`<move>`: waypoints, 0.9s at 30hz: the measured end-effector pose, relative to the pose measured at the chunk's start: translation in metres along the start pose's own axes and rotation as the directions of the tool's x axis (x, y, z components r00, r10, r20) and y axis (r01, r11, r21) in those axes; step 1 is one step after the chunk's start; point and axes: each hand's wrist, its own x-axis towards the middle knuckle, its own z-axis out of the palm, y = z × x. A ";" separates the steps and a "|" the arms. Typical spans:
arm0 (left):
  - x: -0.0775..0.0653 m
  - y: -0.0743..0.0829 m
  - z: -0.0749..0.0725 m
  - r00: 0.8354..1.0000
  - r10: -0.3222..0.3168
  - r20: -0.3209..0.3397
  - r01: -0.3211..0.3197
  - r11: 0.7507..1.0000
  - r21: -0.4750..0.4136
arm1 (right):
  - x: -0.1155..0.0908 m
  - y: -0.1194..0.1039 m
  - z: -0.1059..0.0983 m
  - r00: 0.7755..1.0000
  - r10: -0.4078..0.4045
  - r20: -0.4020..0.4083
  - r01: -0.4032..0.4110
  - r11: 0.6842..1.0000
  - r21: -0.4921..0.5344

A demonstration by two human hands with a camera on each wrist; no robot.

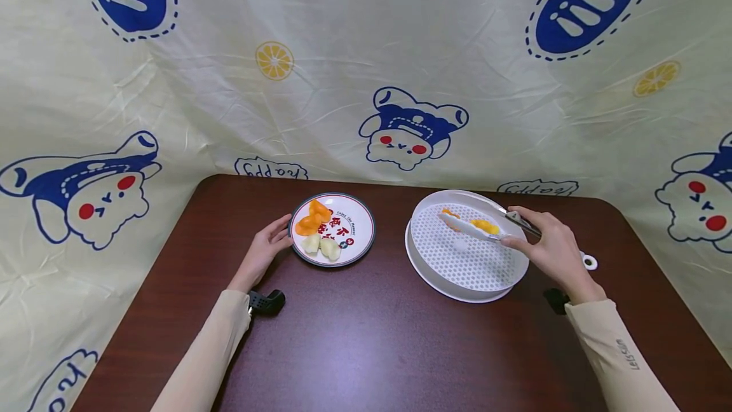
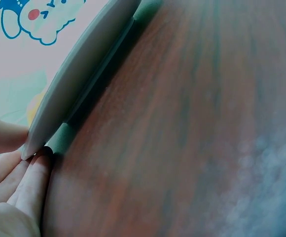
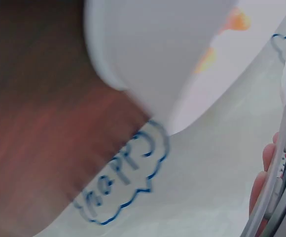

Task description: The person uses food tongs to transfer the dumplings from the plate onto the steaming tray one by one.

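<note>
My left hand (image 1: 267, 248) pinches the left rim of a small white plate (image 1: 359, 243) with a dark edge. In the left wrist view, the thumb lies above the plate's rim (image 2: 79, 74) and the fingers below it. Orange pieces (image 1: 311, 219) and pale pieces (image 1: 321, 247) of food lie on the plate. My right hand (image 1: 551, 250) grips metal tongs (image 1: 526, 224) with white tips, held over a round white basket (image 1: 457, 269) with a perforated floor. Yellow and orange food pieces (image 1: 486, 226) show in the basket beside the tong tips; whether the tips touch them I cannot tell.
Below the basket sits a white round base (image 1: 426, 281). A white ring end (image 1: 589, 262) sticks out past my right hand. The dark wooden table (image 1: 354, 348) meets a printed pale sheet (image 1: 320, 119) at the back.
</note>
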 end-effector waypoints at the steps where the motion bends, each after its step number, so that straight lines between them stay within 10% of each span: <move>1: 0.000 0.000 0.000 1.000 0.000 0.000 0.000 1.000 -0.001 | 0.001 -0.004 0.001 1.000 -0.009 0.001 0.009 1.000 0.006; 27: 0.001 -0.002 0.001 1.000 0.021 -0.005 -0.021 1.000 -0.012 | 0.027 -0.119 0.067 0.935 -0.327 0.139 0.303 0.938 0.170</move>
